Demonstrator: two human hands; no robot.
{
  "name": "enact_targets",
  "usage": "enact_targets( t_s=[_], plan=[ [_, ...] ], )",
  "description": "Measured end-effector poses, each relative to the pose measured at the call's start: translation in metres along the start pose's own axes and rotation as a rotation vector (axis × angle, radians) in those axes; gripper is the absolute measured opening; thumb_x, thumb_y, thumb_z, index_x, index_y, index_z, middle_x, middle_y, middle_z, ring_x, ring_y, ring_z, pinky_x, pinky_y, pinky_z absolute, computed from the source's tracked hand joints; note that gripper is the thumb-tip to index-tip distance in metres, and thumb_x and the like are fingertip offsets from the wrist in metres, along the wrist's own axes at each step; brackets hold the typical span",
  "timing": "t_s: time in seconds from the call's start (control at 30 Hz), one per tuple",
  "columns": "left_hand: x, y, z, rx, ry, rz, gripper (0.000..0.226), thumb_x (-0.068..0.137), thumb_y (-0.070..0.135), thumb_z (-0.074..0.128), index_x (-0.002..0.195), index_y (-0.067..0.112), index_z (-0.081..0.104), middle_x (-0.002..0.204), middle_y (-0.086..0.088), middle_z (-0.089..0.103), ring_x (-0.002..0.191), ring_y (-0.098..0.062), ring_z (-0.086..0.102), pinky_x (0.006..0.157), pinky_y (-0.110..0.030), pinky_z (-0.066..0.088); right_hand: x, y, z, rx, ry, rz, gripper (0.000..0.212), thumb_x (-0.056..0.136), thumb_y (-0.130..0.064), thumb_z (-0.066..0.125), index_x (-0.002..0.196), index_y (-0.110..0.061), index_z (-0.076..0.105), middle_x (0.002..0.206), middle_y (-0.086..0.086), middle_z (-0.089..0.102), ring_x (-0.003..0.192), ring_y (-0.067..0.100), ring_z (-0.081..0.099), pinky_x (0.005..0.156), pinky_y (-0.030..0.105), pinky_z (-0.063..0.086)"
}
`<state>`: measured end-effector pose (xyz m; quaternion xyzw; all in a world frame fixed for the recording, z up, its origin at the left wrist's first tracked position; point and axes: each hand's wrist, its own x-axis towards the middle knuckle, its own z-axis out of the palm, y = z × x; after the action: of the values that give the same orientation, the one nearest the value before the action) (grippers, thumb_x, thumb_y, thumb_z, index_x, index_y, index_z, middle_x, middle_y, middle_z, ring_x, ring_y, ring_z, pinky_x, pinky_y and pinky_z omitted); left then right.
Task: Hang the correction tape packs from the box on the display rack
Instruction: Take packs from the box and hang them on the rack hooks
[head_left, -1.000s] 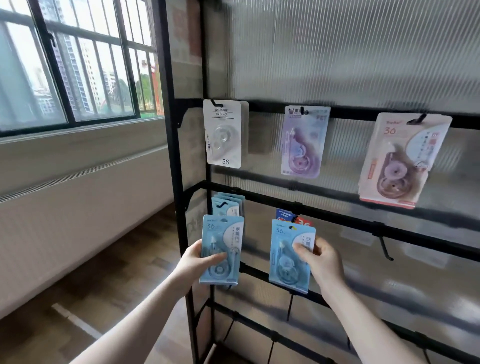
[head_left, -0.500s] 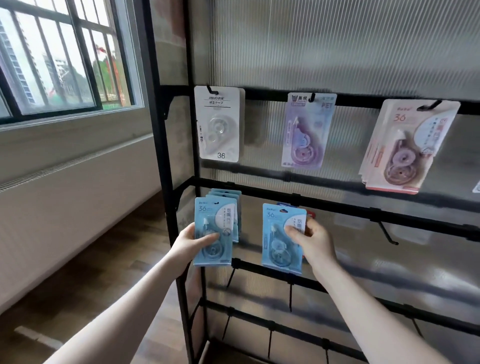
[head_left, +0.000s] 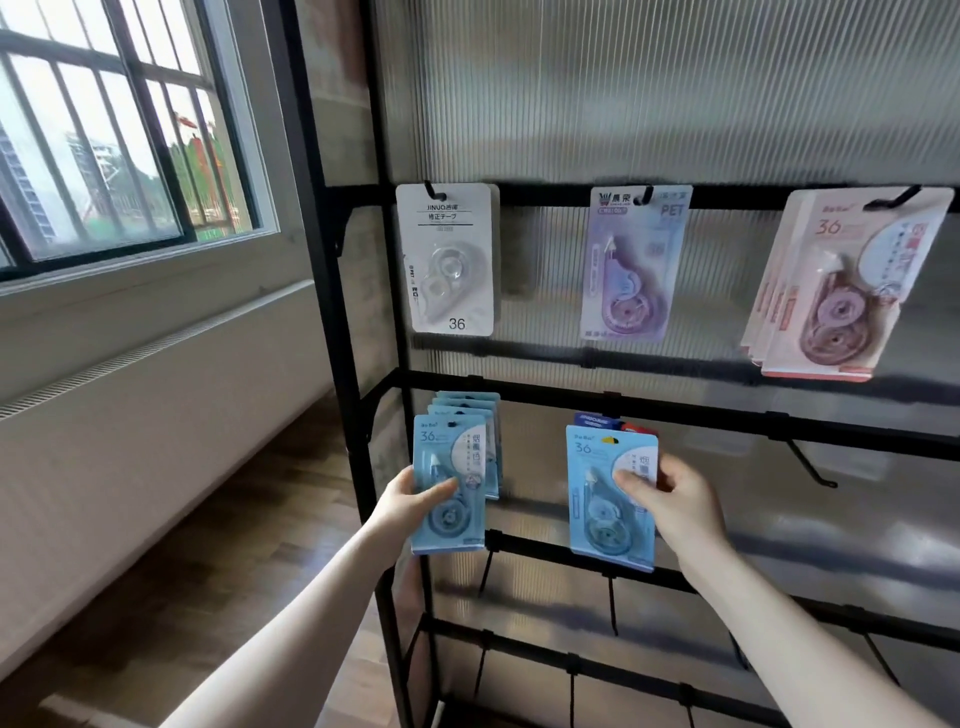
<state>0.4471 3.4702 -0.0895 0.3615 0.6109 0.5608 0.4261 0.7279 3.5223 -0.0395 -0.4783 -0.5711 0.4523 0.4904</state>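
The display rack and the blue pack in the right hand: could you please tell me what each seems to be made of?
Display rack: apparently metal bars with a matte black finish, thin, straight and dull, with slim hooks; its back panel looks like ribbed translucent plastic or glass.
Blue pack, pinched by the right hand: printed card, probably under a clear plastic blister, since the dispenser shows through.
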Motion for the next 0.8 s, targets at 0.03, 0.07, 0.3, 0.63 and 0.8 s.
enact_targets(
  t_s=[0.03,0.07,0.3,0.63,0.8],
  plan=[
    [0.002,0.000,0.000,0.008,-0.005,-0.006,0.040,0.081,0.021,0.074,0.115,0.009,0.055,0.102,-0.015,0.071,0.089,-0.029,0.071,0.085,-0.050,0.056,0.000,0.001,-0.001,0.003,0.001,-0.002,0.013,0.083,-0.010,0.070,0.087,-0.019,0.063,0.088,-0.003,0.068,0.078,0.014,0.064,0.061,0.028,0.049],
    [0.004,0.001,0.000,0.022,-0.006,-0.013,0.040,0.082,0.021,0.074,0.114,0.009,0.055,0.102,-0.014,0.071,0.089,-0.029,0.072,0.085,-0.049,0.056,0.000,0.002,-0.002,0.004,0.002,-0.002,0.012,0.083,-0.010,0.070,0.088,-0.018,0.063,0.088,-0.002,0.068,0.079,0.015,0.064,0.062,0.028,0.050],
    [0.020,0.005,0.003,0.096,0.032,-0.027,0.033,0.083,0.020,0.074,0.110,0.010,0.057,0.101,-0.009,0.070,0.087,-0.024,0.071,0.081,-0.041,0.058,0.002,0.005,-0.005,-0.012,0.019,0.001,0.011,0.083,-0.009,0.070,0.082,-0.017,0.062,0.087,0.001,0.069,0.078,0.018,0.064,0.062,0.030,0.049],
    [0.035,0.007,0.013,0.072,0.141,-0.022,0.023,0.084,0.013,0.071,0.101,0.017,0.056,0.101,-0.008,0.068,0.093,-0.026,0.068,0.087,-0.043,0.055,0.006,0.006,-0.011,-0.035,0.038,0.016,0.009,0.084,-0.009,0.068,0.091,-0.010,0.063,0.085,-0.002,0.067,0.074,0.010,0.061,0.056,0.027,0.045],
    [0.028,0.010,0.015,0.127,0.224,0.067,0.025,0.083,0.013,0.070,0.102,0.016,0.053,0.104,-0.005,0.066,0.093,-0.020,0.066,0.084,-0.038,0.055,0.008,0.007,-0.014,-0.053,0.035,0.028,0.010,0.084,-0.010,0.068,0.093,-0.009,0.063,0.085,-0.002,0.068,0.075,0.012,0.063,0.059,0.028,0.048]
  ],
)
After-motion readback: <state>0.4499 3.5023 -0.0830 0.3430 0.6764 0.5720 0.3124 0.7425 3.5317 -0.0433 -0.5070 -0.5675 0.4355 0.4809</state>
